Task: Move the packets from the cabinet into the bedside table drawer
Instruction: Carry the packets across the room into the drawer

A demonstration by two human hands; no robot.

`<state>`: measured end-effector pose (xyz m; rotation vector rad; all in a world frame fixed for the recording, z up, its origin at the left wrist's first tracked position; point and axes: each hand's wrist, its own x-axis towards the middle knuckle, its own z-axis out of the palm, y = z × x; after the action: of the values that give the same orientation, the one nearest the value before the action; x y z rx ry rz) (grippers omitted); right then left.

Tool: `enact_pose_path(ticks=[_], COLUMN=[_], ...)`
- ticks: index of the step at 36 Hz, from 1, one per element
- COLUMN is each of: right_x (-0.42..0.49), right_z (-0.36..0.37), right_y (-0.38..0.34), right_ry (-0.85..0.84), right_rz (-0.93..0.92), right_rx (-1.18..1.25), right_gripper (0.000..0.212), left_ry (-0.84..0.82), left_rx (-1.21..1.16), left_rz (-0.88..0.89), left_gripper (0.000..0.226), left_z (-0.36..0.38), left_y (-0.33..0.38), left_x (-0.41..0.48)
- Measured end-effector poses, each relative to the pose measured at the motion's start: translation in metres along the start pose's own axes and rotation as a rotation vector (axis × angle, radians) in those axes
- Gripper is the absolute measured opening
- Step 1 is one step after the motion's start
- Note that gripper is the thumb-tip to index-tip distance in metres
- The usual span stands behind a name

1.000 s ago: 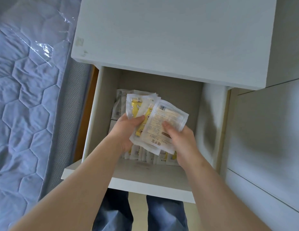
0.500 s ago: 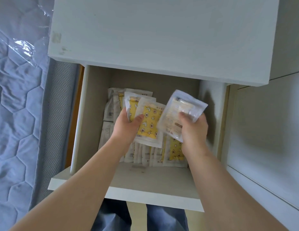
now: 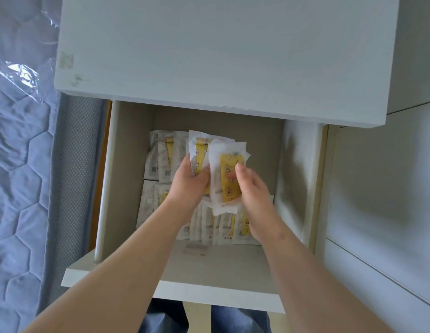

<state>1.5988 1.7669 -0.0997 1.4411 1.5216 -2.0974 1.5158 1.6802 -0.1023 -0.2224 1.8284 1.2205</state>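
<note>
The white bedside table drawer (image 3: pixel 170 288) stands pulled open below the table top. Several clear packets with yellow printed inserts (image 3: pixel 161 157) lie in rows on its floor. My left hand (image 3: pixel 188 186) grips a small stack of packets (image 3: pixel 199 150) above the drawer. My right hand (image 3: pixel 253 191) pinches one packet with a yellow insert (image 3: pixel 229 179) at the front of that stack, thumb on its face. The lower part of the stack is hidden behind my fingers.
The white bedside table top (image 3: pixel 209 51) overhangs the back of the drawer. A quilted blue mattress in plastic wrap (image 3: pixel 19 176) lies to the left. White cabinet panels (image 3: pixel 382 200) stand to the right. My legs in blue jeans (image 3: pixel 166 318) show below the drawer front.
My right hand has come back left from the drawer's right side and now pinches a yellow-faced packet at the stack in my left hand. The packet it held out to the right is gone from it.
</note>
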Motion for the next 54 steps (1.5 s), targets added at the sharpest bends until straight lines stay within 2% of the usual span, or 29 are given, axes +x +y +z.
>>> enact_pose_path(ticks=[2, 7, 10, 12, 15, 23, 30, 33, 36, 39, 43, 47, 54], right_x=[0.004, 0.02, 0.035, 0.046, 0.061, 0.095, 0.105, 0.105, 0.105, 0.105, 0.106, 0.107, 0.103], right_z=[-0.007, -0.013, -0.015, -0.016, -0.02, -0.02, -0.022, -0.026, -0.029, -0.032, -0.032, -0.024, -0.021], right_y=[0.003, 0.001, 0.001, 0.002, 0.003, 0.011, 0.015, 0.018, 0.021, 0.023, 0.023, 0.027, 0.025], right_ry=[0.077, 0.124, 0.15, 0.189, 0.201, 0.234, 0.333, 0.396, 0.406, 0.4, 0.384, 0.385, 0.33], right_rz=[-0.051, 0.063, 0.103, 0.119, 0.122, 0.053, -0.001, -0.033, -0.039, -0.015, -0.013, -0.022, 0.0], right_rx=[0.007, 0.204, 0.238, 0.239, 0.232, 0.096, 0.004, -0.12, -0.24, -0.284, -0.327, -0.392, -0.385], right_gripper=[0.008, 0.05, 0.066, 0.055, 0.037, 0.042, 0.034, 0.035, 0.03, 0.028, 0.028, 0.029, 0.027], left_ry=[-0.004, 0.081, 0.118, 0.116, 0.083, 0.041, 0.033, 0.03, 0.061, 0.075, 0.118, 0.149, 0.183], left_rx=[-0.011, 0.073, 0.157, 0.209, 0.331, 0.507, 0.532, 0.598, 0.72, 0.752, 0.868, 1.012, 1.254], left_rz=[-0.021, -0.065, -0.067, -0.068, -0.05, -0.109, -0.073, -0.025, 0.038, 0.054, 0.083, 0.111, 0.305], left_gripper=[0.023, 0.012, 0.02, 0.024, 0.042, 0.051, 0.046, 0.021, 0.016, 0.057, 0.077, 0.073, 0.063], left_z=[0.0, 0.005, 0.008, 0.01, 0.014, 0.023, 0.018, 0.013, 0.011, 0.01, 0.006, 0.002, -0.002], left_y=[0.0, 0.0, 0.001, 0.001, 0.001, -0.01, -0.009, -0.014, -0.016, -0.015, -0.016, -0.018, -0.033], left_x=[0.001, 0.012, 0.024, 0.033, 0.046, 0.077, 0.074, 0.074, 0.076, 0.078, 0.082, 0.087, 0.089])
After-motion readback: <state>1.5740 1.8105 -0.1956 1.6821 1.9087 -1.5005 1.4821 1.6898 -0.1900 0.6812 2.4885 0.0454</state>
